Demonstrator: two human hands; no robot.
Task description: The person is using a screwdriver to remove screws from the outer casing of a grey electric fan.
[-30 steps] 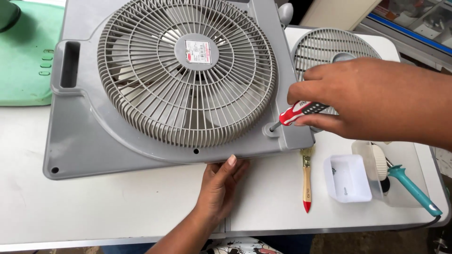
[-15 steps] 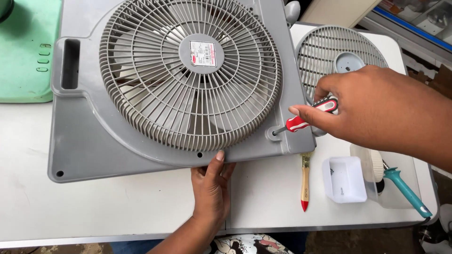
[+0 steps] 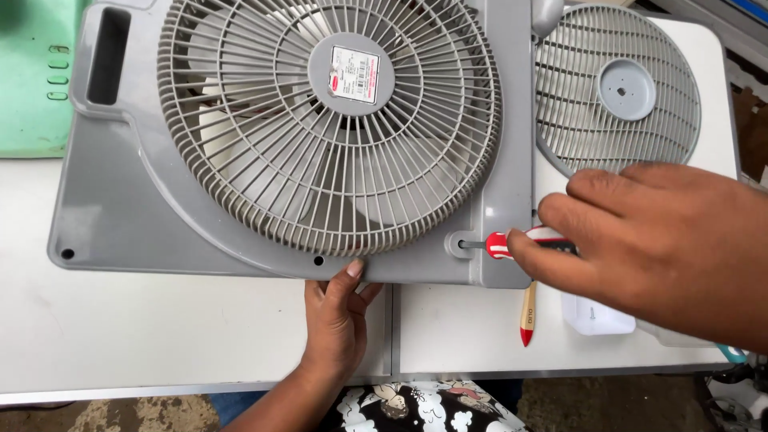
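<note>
1. A white table (image 3: 160, 336) carries everything; a seam divides its top into two parts.
2. A grey box fan (image 3: 280, 160) lies flat on it.
3. A round grey grille (image 3: 632, 104), a green board (image 3: 32, 88), a brush (image 3: 526, 316) and a white tray (image 3: 596, 318) also lie there.

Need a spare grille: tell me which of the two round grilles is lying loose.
The flat grille at upper right; the domed one is mounted on the fan housing.

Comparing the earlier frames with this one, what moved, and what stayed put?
The right hand swung the red-handled screwdriver from angled down to level, its tip now at the screw boss on the grey fan housing. The left hand crept up to the housing's front edge and presses there. The loose round grille, wooden-handled brush and white table stayed put.
</note>
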